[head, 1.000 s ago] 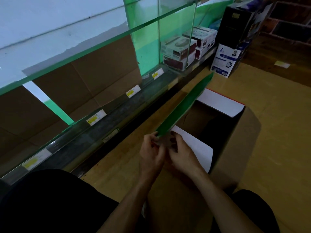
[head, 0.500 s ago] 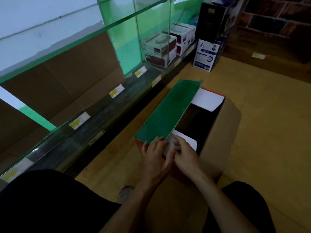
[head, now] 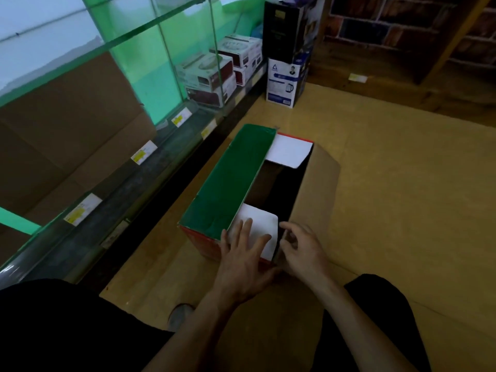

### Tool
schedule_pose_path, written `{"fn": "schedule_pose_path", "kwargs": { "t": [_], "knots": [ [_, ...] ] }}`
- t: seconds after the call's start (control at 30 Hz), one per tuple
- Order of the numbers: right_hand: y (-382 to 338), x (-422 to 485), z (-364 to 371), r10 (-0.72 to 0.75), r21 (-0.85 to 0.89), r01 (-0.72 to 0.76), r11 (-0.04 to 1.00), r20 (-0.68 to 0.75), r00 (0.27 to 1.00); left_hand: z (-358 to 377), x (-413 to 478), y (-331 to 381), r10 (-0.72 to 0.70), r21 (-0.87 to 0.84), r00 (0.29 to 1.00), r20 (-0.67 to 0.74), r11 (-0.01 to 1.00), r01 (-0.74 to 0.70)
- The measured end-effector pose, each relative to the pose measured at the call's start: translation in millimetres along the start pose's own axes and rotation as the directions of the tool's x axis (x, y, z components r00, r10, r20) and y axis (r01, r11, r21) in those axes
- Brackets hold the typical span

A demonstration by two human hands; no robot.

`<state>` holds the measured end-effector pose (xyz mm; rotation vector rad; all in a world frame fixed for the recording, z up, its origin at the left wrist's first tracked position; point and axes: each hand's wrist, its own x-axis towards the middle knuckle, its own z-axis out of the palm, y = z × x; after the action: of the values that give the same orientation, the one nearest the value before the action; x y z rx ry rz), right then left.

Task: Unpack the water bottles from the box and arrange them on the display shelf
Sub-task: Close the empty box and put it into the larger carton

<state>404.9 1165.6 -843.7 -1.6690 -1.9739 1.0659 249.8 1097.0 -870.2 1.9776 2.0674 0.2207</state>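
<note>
A cardboard box [head: 316, 189] stands on the floor in front of me, its top partly open. Its long green flap [head: 228, 181] lies folded down over the left half. My left hand [head: 241, 259] rests flat, fingers spread, on the near white flap [head: 261, 224]. My right hand [head: 303, 251] hovers just right of that flap with fingers curled and apart, holding nothing. A far white flap [head: 290, 153] sticks out at the box's other end. The inside of the box is dark, and no water bottles are visible. The glass display shelf [head: 112, 183] runs along my left.
Brown cardboard sheets [head: 69, 124] lean behind the shelf glass. Price tags [head: 143, 152] line the shelf edge. Appliance boxes [head: 212, 76] sit at the shelf's far end. A white and blue kettle box [head: 284, 81] with a black box on top stands on the wooden floor beyond.
The green flap went from upright on edge to folded flat over the box's left side. My hands let go of it; the left now lies on the near white flap.
</note>
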Motion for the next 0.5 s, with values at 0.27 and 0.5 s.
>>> {"fn": "schedule_pose_path", "kwargs": {
  "t": [0.27, 0.5],
  "knots": [
    [52, -16, -8, 0.281, -0.025, -0.28, 0.96, 0.079, 0.956, 8, 6, 11, -0.007, 0.112, 1.0, 0.023, 0.994, 0.005],
    [59, -22, -7, 0.278, 0.077, -0.284, 0.956, 0.078, 0.957, 20, 4, 23, 0.066, 0.069, 0.997, -0.039, 0.996, -0.063]
  ]
}}
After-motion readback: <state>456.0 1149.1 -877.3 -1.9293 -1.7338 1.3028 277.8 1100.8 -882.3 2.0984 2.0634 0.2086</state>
